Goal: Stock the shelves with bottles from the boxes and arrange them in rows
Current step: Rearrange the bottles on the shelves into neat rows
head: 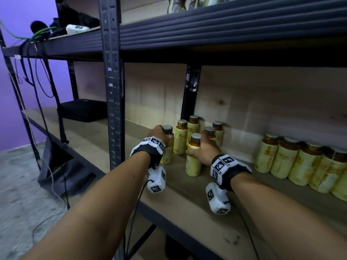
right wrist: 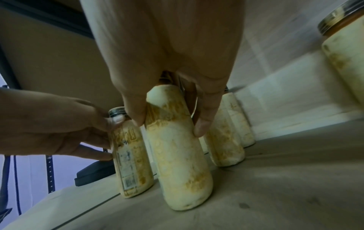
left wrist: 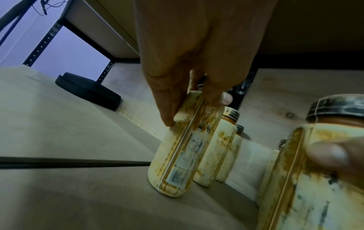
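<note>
Yellow-labelled bottles with dark caps stand on the wooden shelf (head: 187, 199). My left hand (head: 156, 133) grips the upper part of the leftmost bottle (head: 167, 147), which stands on the board; the left wrist view shows this bottle (left wrist: 183, 146) under my fingers (left wrist: 167, 115). My right hand (head: 203, 151) grips the shoulder of the front bottle (head: 193, 160), also seen as the near bottle (right wrist: 177, 152) in the right wrist view. Several more bottles (head: 193, 126) stand behind these two by the back panel.
A row of wider yellow bottles (head: 300, 162) runs along the shelf's right side. A dark upright post (head: 112, 81) stands left of my left arm, with a black case (head: 82, 109) beyond it. Cables (head: 37, 72) hang at the far left.
</note>
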A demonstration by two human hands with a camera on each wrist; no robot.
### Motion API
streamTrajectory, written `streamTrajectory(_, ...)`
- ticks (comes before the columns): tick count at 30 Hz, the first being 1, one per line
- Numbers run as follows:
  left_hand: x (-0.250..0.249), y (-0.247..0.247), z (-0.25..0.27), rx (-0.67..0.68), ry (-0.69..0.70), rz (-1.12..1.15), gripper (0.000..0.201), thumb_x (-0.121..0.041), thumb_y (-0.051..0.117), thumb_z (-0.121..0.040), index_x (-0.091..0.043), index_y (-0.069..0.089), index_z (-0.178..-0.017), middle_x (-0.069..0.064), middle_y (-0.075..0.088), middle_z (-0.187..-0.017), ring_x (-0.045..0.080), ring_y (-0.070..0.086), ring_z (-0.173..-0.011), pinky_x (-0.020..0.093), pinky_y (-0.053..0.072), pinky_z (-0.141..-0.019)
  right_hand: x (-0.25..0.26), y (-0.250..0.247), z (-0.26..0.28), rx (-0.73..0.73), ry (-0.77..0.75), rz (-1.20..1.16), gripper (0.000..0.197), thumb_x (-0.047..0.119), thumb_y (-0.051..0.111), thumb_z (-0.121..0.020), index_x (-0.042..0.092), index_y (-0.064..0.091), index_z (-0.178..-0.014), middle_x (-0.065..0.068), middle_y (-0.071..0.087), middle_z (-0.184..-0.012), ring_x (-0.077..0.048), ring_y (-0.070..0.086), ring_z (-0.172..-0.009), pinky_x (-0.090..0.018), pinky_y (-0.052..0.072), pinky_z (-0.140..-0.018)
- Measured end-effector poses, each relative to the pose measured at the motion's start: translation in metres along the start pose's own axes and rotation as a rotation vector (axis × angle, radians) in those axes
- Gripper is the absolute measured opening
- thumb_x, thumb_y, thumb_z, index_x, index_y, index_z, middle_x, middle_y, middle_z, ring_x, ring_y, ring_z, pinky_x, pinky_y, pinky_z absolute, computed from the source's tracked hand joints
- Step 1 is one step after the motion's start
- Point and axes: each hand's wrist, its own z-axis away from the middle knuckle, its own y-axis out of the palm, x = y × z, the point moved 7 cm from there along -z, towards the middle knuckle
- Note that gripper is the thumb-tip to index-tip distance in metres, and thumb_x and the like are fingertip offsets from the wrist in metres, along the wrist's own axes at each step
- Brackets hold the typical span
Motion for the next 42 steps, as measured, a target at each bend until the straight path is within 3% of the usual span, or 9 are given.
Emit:
streamTrajectory(13,-0.033,-0.022,0.011,0.010,0.026,-0.050,0.057,-0.031,0.066,-0.086,-0.006,0.039,-0.130,0.017,0.060,-0.118,0.036,0.061,-0.104,0.039,0.053,-0.084,0.018,-0.028,0.021,0.027,-0.003,0.031,0.075,0.049,0.067,-0.085,0.014,0.033,-0.142,-0.003,0.053,-0.137,-0.024,0.052,-0.124,-0.034,0.043,-0.100)
streamTrajectory(19,-0.122,-0.031,0.026,0.064,0.306,-0.150,0.036,-0.032,0.067,-0.085,-0.010,0.064,-0.113,0.013,0.065,-0.113,0.031,0.063,-0.099,0.032,0.053,-0.079,0.008,-0.113,0.040,0.006,-0.008,0.393,0.035,0.043,0.061,-0.088,0.019,0.061,-0.112,-0.003,0.066,-0.106,-0.023,0.062,-0.095,-0.033,0.052,-0.081)
streamTrajectory(24,-0.194,0.038,0.069,0.341,0.546,-0.203,0.017,-0.023,0.068,-0.085,-0.017,0.071,-0.101,0.006,0.065,-0.118,0.024,0.064,-0.104,0.027,0.053,-0.083,-0.050,-0.166,0.061,0.011,0.200,0.643,0.032,0.041,0.063,-0.088,0.013,0.047,-0.082,-0.007,0.054,-0.089,-0.027,0.058,-0.083,-0.029,0.045,-0.063)
streamTrajectory(27,-0.222,0.095,0.097,0.546,0.643,-0.344,0.027,-0.032,0.068,-0.086,-0.020,0.069,-0.111,0.004,0.056,-0.131,0.025,0.056,-0.115,0.032,0.047,-0.098,-0.081,-0.189,0.072,0.009,0.247,0.689,0.037,0.039,0.061,-0.088,0.011,0.050,-0.109,-0.007,0.055,-0.104,-0.026,0.057,-0.091,-0.031,0.049,-0.071)
streamTrajectory(31,-0.239,0.156,0.105,0.568,0.622,-0.389,0.052,-0.041,0.065,-0.088,-0.015,0.053,-0.132,0.007,0.044,-0.140,0.027,0.046,-0.126,0.033,0.041,-0.100,-0.111,-0.211,0.077,-0.020,0.293,0.630,0.020,0.036,0.058,-0.091,0.022,0.048,-0.081,-0.006,0.054,-0.100,-0.019,0.053,-0.083,-0.023,0.040,-0.060)
streamTrajectory(33,-0.244,0.176,0.100,0.519,0.593,-0.341,0.060,-0.044,0.062,-0.089,-0.012,0.045,-0.137,0.009,0.042,-0.143,0.027,0.044,-0.128,0.034,0.040,-0.101,-0.126,-0.220,0.074,-0.035,0.330,0.572,0.026,0.033,0.058,-0.092,0.012,0.054,-0.108,-0.011,0.056,-0.116,-0.022,0.055,-0.093,-0.025,0.043,-0.068)
streamTrajectory(36,-0.248,0.196,0.085,0.428,0.483,-0.177,0.062,-0.042,0.060,-0.089,-0.008,0.041,-0.137,0.012,0.045,-0.140,0.029,0.048,-0.124,0.032,0.042,-0.092,-0.147,-0.228,0.061,-0.120,0.330,0.459,0.066,0.027,0.062,-0.092,0.007,0.030,-0.146,-0.013,0.046,-0.142,-0.030,0.052,-0.121,-0.031,0.048,-0.088)
streamTrajectory(39,-0.249,0.220,0.074,0.430,0.347,0.002,0.058,-0.042,0.060,-0.089,-0.008,0.044,-0.133,0.013,0.050,-0.135,0.031,0.051,-0.120,0.031,0.042,-0.089,-0.166,-0.225,0.047,-0.154,0.334,0.299,0.084,0.023,0.066,-0.090,0.010,0.014,-0.154,-0.013,0.039,-0.148,-0.031,0.051,-0.125,-0.032,0.051,-0.087)
streamTrajectory(42,-0.254,0.242,0.065,0.435,0.325,0.116,0.051,-0.044,0.060,-0.086,-0.016,0.054,-0.129,0.010,0.059,-0.129,0.030,0.058,-0.114,0.033,0.048,-0.094,-0.172,-0.220,0.030,-0.136,0.295,0.475,0.072,0.035,0.071,-0.085,0.010,0.036,-0.142,-0.015,0.045,-0.138,-0.033,0.053,-0.119,-0.041,0.049,-0.096)
